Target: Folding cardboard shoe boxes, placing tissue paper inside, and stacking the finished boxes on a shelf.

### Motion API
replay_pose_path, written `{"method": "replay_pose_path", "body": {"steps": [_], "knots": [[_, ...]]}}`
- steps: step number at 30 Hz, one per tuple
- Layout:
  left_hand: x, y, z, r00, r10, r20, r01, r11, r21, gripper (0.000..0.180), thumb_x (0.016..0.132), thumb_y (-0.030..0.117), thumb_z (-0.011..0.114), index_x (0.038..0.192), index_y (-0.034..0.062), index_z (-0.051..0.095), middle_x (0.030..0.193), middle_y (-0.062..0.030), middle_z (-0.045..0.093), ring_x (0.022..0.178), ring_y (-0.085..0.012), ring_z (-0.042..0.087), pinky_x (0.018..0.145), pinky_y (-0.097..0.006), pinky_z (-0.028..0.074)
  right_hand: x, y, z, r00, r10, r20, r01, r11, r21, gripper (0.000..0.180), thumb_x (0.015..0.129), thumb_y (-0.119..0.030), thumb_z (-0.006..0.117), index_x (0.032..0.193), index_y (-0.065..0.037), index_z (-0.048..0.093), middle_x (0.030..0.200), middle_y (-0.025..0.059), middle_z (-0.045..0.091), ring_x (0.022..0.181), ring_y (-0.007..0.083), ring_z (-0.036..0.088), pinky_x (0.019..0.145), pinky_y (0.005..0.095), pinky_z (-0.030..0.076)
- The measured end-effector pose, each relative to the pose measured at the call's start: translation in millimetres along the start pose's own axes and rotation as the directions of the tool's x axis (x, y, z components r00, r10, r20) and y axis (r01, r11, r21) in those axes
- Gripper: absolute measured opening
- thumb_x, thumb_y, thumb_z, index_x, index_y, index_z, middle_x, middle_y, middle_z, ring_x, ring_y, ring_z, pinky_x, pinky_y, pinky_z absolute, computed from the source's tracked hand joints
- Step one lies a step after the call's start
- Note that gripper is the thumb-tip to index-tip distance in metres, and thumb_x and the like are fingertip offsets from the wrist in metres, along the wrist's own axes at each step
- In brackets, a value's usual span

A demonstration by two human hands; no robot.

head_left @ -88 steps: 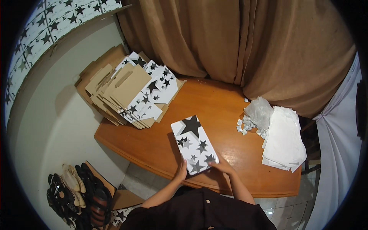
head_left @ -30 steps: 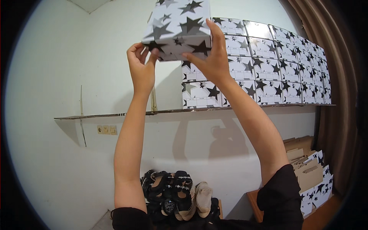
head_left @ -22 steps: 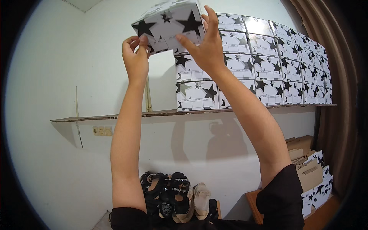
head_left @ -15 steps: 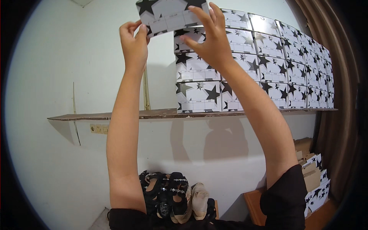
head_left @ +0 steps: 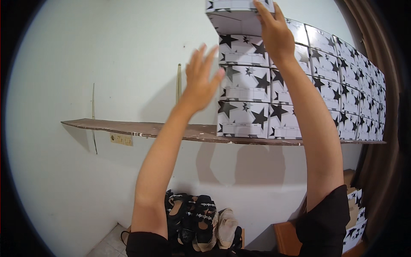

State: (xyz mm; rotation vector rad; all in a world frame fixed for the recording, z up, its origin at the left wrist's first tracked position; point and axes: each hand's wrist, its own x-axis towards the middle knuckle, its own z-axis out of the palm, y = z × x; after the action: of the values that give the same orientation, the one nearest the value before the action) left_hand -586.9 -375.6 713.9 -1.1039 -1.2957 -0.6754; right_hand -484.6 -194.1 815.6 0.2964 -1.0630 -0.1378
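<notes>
A white shoe box [head_left: 235, 23] with black stars is at the top of the view, its grey underside showing, above the left end column of stacked shoe boxes [head_left: 244, 81]. My right hand [head_left: 276, 36] has its fingers on the front right corner of that box, gripping it. Whether the box's rear rests on the stack cannot be made out. Off the box, my left hand [head_left: 201, 79] is raised beside the left side of the stack, fingers spread and slightly blurred, with nothing in it.
A brown wall shelf [head_left: 171, 127] carries the rows of boxes. Below stand black sandals [head_left: 201, 218] and pale shoes [head_left: 227, 227]. Wall sockets [head_left: 121, 139] sit under the shelf. At right are a brown curtain [head_left: 385, 55], wooden furniture [head_left: 284, 237] and cardboard pieces [head_left: 354, 214].
The shoe box has moved right, to above the left column of the stack. My left hand has let go of it and dropped lower; my right hand has moved right with the box.
</notes>
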Motion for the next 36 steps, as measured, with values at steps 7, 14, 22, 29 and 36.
{"method": "replay_pose_path", "body": {"steps": [7, 14, 22, 29, 36], "knots": [[-59.2, -6.3, 20.4, 0.891, -0.155, 0.426, 0.151, 0.988, 0.042, 0.073, 0.089, 0.051, 0.043, 0.146, 0.0180, 0.012, 0.150, -0.0184, 0.008, 0.139, -0.0358, 0.004, 0.109, -0.053, 0.008, -6.9, 38.3, 32.3, 0.998, -0.041, 0.045, 0.049, 0.983, -0.177, 0.040, 0.090, -0.025, 0.050, 0.128, -0.033, 0.045, 0.130, 0.0177, 0.047, 0.095, 0.0360, 0.062, 0.074, 0.0445, 0.052], [-73.6, -19.4, 27.4, 0.868, -0.173, 0.466, 0.183, 0.983, 0.024, 0.080, 0.089, 0.051, 0.044, 0.146, 0.0121, 0.004, 0.151, -0.0170, 0.002, 0.140, -0.0324, -0.001, 0.111, -0.044, 0.010, -27.7, 20.1, 44.5, 0.967, -0.200, -0.155, 0.095, 0.856, -0.509, 0.048, 0.083, -0.028, 0.055, 0.130, -0.032, 0.044, 0.133, 0.0093, 0.045, 0.118, 0.0285, 0.048, 0.096, 0.0506, 0.038], [-74.7, -22.3, 27.7, 0.853, -0.194, 0.484, 0.265, 0.961, -0.082, 0.087, 0.087, 0.052, 0.048, 0.146, 0.0105, -0.001, 0.150, -0.0194, 0.003, 0.139, -0.0334, 0.001, 0.112, -0.043, 0.010, 0.4, 0.5, 43.9, 0.985, 0.119, 0.124, -0.111, 0.991, -0.069, 0.050, 0.075, -0.021, 0.067, 0.122, -0.016, 0.049, 0.129, 0.0225, 0.043, 0.100, 0.0404, 0.056, 0.082, 0.0440, 0.048], [-74.9, -18.0, 26.4, 0.852, -0.196, 0.486, 0.268, 0.960, -0.084, 0.087, 0.087, 0.052, 0.048, 0.146, 0.0101, 0.000, 0.150, -0.0204, 0.005, 0.139, -0.0343, 0.003, 0.111, -0.044, 0.011, -22.0, 38.5, 68.8, 0.997, -0.065, 0.029, 0.064, 0.996, 0.057, 0.047, 0.078, -0.029, 0.064, 0.123, -0.022, 0.050, 0.130, 0.0173, 0.044, 0.111, 0.0364, 0.052, 0.089, 0.0461, 0.045], [-77.3, -18.3, 30.1, 0.861, -0.170, 0.479, 0.226, 0.972, -0.061, 0.087, 0.086, 0.052, 0.049, 0.146, 0.0092, 0.003, 0.150, -0.0213, 0.007, 0.139, -0.0351, 0.004, 0.111, -0.044, 0.011, -33.2, 48.7, 77.6, 0.994, -0.073, -0.080, 0.062, 0.990, -0.124, 0.034, 0.081, -0.028, 0.062, 0.114, -0.023, 0.059, 0.121, 0.0140, 0.054, 0.109, 0.0334, 0.054, 0.085, 0.0472, 0.046]]}}
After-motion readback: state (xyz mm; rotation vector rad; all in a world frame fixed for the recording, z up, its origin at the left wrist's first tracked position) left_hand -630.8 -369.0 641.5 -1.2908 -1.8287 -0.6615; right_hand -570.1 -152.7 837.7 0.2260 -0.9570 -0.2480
